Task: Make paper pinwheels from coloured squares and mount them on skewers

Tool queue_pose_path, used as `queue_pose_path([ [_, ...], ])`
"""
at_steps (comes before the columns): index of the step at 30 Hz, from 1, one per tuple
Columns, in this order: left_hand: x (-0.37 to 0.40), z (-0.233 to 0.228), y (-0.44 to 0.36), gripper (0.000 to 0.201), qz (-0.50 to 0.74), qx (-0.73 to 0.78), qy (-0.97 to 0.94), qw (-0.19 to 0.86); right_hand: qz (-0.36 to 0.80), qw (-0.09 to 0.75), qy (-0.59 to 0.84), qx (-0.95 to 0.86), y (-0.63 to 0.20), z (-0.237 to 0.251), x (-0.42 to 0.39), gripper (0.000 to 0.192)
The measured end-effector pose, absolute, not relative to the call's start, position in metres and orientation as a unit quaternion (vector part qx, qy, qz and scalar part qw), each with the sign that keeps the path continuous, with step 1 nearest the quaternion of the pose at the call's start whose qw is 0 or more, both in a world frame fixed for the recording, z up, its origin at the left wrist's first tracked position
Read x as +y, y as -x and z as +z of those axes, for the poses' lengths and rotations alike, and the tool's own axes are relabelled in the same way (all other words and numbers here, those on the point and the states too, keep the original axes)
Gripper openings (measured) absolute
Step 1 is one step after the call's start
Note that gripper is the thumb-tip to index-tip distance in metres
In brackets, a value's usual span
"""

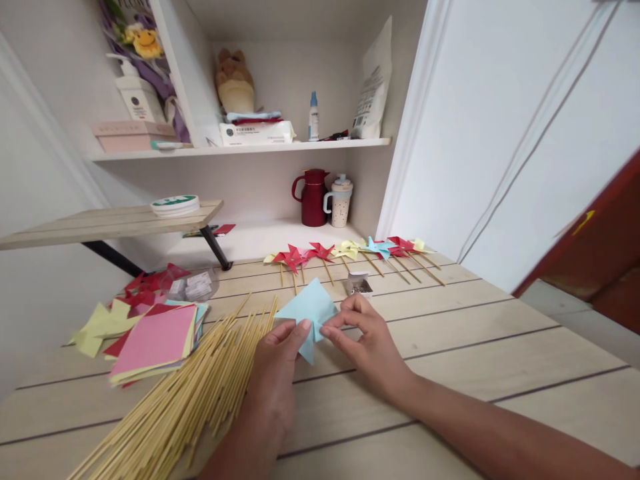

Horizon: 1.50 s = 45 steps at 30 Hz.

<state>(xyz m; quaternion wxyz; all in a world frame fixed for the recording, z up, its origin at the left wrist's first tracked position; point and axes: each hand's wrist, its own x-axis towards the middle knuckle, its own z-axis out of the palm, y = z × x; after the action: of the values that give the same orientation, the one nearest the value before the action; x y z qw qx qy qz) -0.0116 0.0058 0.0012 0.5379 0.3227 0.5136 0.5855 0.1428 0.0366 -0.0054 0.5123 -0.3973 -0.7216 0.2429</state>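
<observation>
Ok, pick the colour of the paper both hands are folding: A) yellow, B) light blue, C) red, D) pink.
B: the left hand and right hand pinch a light blue paper between them; the pink sheets lie untouched beside the sticks.

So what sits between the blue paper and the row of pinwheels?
A small open box of pins sits on the table between the blue paper and the pinwheels, in the head view.

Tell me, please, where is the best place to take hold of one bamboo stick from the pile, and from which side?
Probably at the far tips of the bamboo sticks, coming from above with the right hand. There they fan apart near the blue paper, so fingers can single one out; nearer the camera they lie bunched together.
</observation>
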Motion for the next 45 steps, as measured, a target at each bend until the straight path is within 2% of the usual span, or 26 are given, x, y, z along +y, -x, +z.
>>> queue_pose_path([
  [23,0.005,0.006,0.004,0.025,0.59,0.53,-0.337,0.507,0.265,0.526,0.397,-0.704,-0.144,-0.006,0.037,0.015],
  [29,0.01,0.008,0.008,0.014,0.573,0.598,-0.387,0.406,0.25,0.518,0.39,-0.719,-0.146,-0.004,0.039,0.006],
  [35,0.015,0.005,0.016,0.011,0.611,0.572,-0.512,0.195,0.12,0.506,0.381,-0.764,-0.155,0.001,0.042,0.056],
  [37,0.015,0.003,0.016,0.012,0.591,0.556,-0.562,0.161,0.084,0.48,0.38,-0.786,-0.156,0.001,0.04,0.065],
  [41,0.015,0.0,0.016,0.014,0.549,0.532,-0.634,0.119,0.024,0.441,0.37,-0.817,-0.156,0.002,0.038,0.046],
  [45,0.014,-0.001,0.018,0.016,0.536,0.511,-0.669,0.067,-0.003,0.449,0.362,-0.817,-0.157,0.004,0.039,0.033],
])
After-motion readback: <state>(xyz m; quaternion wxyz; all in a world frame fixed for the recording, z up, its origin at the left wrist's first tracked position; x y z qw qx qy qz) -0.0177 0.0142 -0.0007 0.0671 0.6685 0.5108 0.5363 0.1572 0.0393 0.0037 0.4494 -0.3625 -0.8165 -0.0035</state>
